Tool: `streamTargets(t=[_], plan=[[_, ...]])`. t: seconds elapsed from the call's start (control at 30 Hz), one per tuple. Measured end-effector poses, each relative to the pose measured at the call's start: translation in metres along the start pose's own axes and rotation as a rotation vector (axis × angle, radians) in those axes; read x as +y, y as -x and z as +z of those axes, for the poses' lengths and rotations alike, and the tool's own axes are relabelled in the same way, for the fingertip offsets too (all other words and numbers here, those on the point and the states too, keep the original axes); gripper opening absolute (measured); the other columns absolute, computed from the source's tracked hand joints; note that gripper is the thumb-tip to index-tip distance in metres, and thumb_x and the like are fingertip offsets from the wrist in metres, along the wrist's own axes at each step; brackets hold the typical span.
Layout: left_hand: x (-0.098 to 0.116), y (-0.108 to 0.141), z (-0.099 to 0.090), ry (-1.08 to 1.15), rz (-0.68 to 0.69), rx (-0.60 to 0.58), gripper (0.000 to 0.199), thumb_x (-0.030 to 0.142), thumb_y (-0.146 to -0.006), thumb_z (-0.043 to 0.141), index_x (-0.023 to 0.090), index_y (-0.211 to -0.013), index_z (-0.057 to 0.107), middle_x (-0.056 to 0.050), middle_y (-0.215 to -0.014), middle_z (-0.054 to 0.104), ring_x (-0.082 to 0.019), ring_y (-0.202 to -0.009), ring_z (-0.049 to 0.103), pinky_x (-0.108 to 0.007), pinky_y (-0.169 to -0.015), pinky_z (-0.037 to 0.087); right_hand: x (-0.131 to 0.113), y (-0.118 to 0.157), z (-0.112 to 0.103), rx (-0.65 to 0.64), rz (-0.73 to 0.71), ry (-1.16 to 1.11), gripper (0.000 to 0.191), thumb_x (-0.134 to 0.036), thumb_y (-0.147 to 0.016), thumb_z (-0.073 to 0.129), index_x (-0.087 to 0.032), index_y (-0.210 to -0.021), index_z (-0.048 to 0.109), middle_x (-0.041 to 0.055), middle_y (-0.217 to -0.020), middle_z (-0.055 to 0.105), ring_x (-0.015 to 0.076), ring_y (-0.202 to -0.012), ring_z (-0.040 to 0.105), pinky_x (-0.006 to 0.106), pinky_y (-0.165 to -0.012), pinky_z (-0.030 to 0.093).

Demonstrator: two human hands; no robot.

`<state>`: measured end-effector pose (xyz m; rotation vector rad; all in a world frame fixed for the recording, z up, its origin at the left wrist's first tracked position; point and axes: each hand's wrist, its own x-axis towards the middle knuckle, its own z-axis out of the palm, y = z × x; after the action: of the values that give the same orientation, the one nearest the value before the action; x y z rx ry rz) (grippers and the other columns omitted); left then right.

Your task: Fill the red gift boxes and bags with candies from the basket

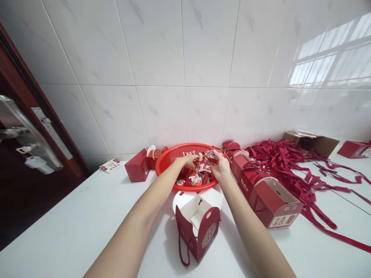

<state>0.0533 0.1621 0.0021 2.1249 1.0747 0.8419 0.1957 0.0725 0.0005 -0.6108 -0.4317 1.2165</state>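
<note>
A round red plastic basket (164,164) against the wall holds many small wrapped candies (194,178), mostly red. My left hand (190,161) reaches into it, its fingers bent down among the candies; what they hold, if anything, is hidden. Over the basket's right side is my right hand (219,164), closed on a red and dark wrapped candy (212,156). An open red gift box (199,227) with white inner flaps and a cord handle stands between my forearms, in front of the basket.
Red boxes (274,200) line the right of the basket, beside a heap of red ribbons (278,154). A cardboard box (321,144) stands behind. A red box (137,166) and printed card (111,165) lie left. A door (23,154) borders the table's left.
</note>
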Motion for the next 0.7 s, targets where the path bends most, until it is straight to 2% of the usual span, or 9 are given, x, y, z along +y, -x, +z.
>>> streamTargets(t=[0.07,0.13,0.2,0.23,0.3,0.4,0.5,0.7], plan=[[-0.004,0.002,-0.003,-0.01,-0.035,-0.067,0.031,0.04,-0.092,0.065,0.015,-0.11,0.067,-0.005,-0.109,0.067,-0.022,-0.094,0.066,-0.035,-0.081,0.057,0.0,0.001,0.001,0.002,0.002,-0.003,0.011,-0.013,-0.073,0.072,-0.02,-0.068,0.065,-0.0012,-0.066,0.073,0.0145,-0.064,0.07,0.025,-0.059,0.058],[-0.006,0.005,-0.008,-0.018,-0.063,-0.12,0.028,0.04,-0.079,0.077,0.015,-0.09,0.072,-0.001,-0.088,0.07,-0.019,-0.08,0.066,-0.027,-0.071,0.054,-0.001,0.003,0.002,0.005,0.006,-0.003,0.012,-0.014,-0.073,0.072,-0.019,-0.065,0.064,-0.0009,-0.065,0.073,0.0139,-0.063,0.069,0.024,-0.058,0.057],[-0.005,0.008,-0.015,-0.024,-0.079,-0.163,0.023,0.035,-0.066,0.083,0.016,-0.075,0.072,0.001,-0.071,0.068,-0.017,-0.067,0.063,-0.025,-0.061,0.05,-0.002,0.004,0.003,0.001,0.011,-0.001,0.013,-0.014,-0.073,0.072,-0.019,-0.065,0.063,-0.0008,-0.064,0.073,0.0139,-0.063,0.069,0.024,-0.059,0.057],[-0.004,0.01,-0.019,-0.017,-0.077,-0.174,0.021,0.033,-0.065,0.083,0.017,-0.073,0.072,0.001,-0.068,0.068,-0.017,-0.064,0.061,-0.025,-0.059,0.048,-0.002,0.005,0.003,-0.003,0.014,0.001,0.013,-0.014,-0.073,0.072,-0.019,-0.065,0.064,-0.0008,-0.064,0.073,0.0141,-0.063,0.069,0.024,-0.059,0.057],[0.0,0.013,-0.025,0.023,-0.049,-0.157,0.019,0.032,-0.066,0.078,0.017,-0.077,0.073,-0.001,-0.071,0.07,-0.017,-0.064,0.062,-0.027,-0.059,0.048,-0.003,0.006,0.004,-0.017,0.019,0.007,0.011,-0.016,-0.073,0.073,-0.019,-0.067,0.064,-0.0005,-0.065,0.073,0.0142,-0.063,0.069,0.024,-0.057,0.057],[0.003,0.022,-0.033,0.115,-0.005,-0.075,0.026,0.03,-0.068,0.074,0.017,-0.09,0.074,-0.005,-0.087,0.074,-0.019,-0.075,0.065,-0.029,-0.068,0.05,-0.004,0.007,0.005,-0.042,0.032,0.016,0.01,-0.018,-0.074,0.075,-0.019,-0.07,0.065,-0.0005,-0.067,0.074,0.0147,-0.063,0.07,0.023,-0.054,0.056],[0.002,0.032,-0.036,0.183,-0.034,0.005,0.028,0.026,-0.068,0.072,0.017,-0.095,0.073,-0.006,-0.093,0.074,-0.02,-0.081,0.065,-0.031,-0.074,0.051,-0.003,0.007,0.004,-0.06,0.057,0.025,0.009,-0.019,-0.077,0.072,-0.019,-0.071,0.065,0.0006,-0.069,0.074,0.0161,-0.065,0.071,0.024,-0.054,0.057],[-0.006,0.04,-0.033,0.303,-0.098,0.098,0.03,0.018,-0.068,0.07,0.016,-0.098,0.071,-0.008,-0.104,0.073,-0.019,-0.086,0.066,-0.032,-0.075,0.052,-0.003,0.005,0.002,-0.093,0.121,0.031,0.009,-0.017,-0.079,0.066,-0.02,-0.071,0.063,0.0012,-0.073,0.075,0.0162,-0.065,0.07,0.025,-0.053,0.059]])
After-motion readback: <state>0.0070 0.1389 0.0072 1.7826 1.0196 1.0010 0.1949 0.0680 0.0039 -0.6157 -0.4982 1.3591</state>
